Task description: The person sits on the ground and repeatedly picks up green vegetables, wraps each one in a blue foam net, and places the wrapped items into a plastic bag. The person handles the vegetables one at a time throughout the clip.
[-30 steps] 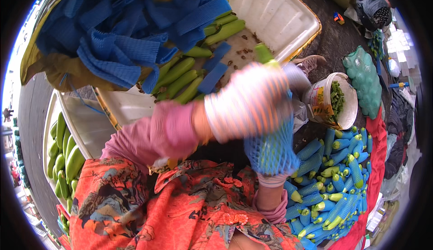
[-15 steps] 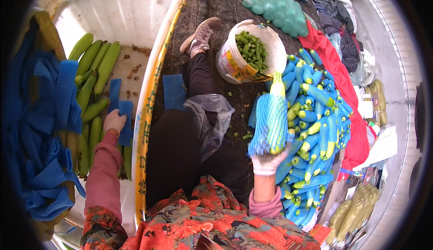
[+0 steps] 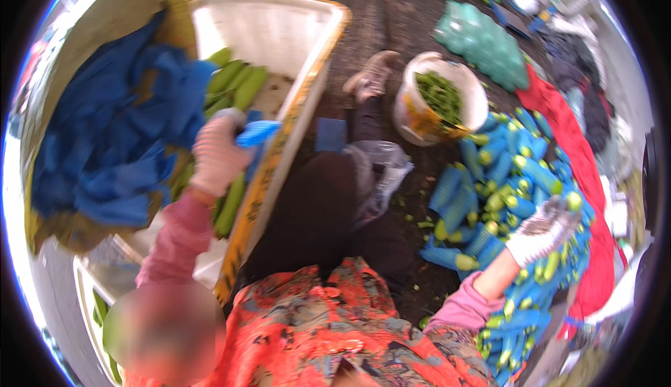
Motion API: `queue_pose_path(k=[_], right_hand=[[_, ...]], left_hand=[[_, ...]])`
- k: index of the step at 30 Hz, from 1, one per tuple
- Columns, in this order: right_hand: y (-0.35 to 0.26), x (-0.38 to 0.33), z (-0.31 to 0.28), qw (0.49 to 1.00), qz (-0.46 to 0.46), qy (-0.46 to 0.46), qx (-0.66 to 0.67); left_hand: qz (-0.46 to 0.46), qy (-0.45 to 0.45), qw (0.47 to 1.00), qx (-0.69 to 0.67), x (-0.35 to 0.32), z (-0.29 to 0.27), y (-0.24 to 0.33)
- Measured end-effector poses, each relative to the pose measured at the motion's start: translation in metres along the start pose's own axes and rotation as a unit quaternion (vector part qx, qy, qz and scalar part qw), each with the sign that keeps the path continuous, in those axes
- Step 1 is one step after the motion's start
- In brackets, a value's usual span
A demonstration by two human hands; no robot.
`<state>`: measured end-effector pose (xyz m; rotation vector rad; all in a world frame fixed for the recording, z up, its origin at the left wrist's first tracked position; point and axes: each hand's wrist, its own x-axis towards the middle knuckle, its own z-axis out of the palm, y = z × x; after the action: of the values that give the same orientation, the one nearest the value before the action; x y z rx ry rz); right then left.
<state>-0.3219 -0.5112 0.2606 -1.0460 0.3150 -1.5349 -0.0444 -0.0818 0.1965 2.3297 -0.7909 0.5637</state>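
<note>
My left hand (image 3: 215,155), in a pale knit glove, is closed on a blue foam net sleeve (image 3: 257,133) over the white crate (image 3: 269,27). Several green cucumber-like vegetables (image 3: 236,85) lie bare in that crate. My right hand (image 3: 542,232), also gloved, hovers with spread fingers just above the pile of vegetables wrapped in blue net sleeves (image 3: 489,177) on my right. Nothing shows in its grasp.
A heap of loose blue net sleeves (image 3: 105,149) lies at the left. A white bucket (image 3: 470,83) of green trimmings stands ahead. Beyond it are a teal net bag (image 3: 482,41) and a red cloth (image 3: 567,125). My dark-trousered leg and shoe (image 3: 370,76) stretch forward.
My right hand has let go of the netted vegetable it held upright and dropped toward the pile. My left hand has lifted a blue sleeve out of the crate.
</note>
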Motion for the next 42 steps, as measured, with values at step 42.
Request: queue_pose_path(k=[42], right_hand=[[0.134,-0.192,0.16,0.825,0.253,-0.468,-0.193]], left_hand=[[-0.554,-0.265,0.76,0.214,-0.194,0.147,-0.159]])
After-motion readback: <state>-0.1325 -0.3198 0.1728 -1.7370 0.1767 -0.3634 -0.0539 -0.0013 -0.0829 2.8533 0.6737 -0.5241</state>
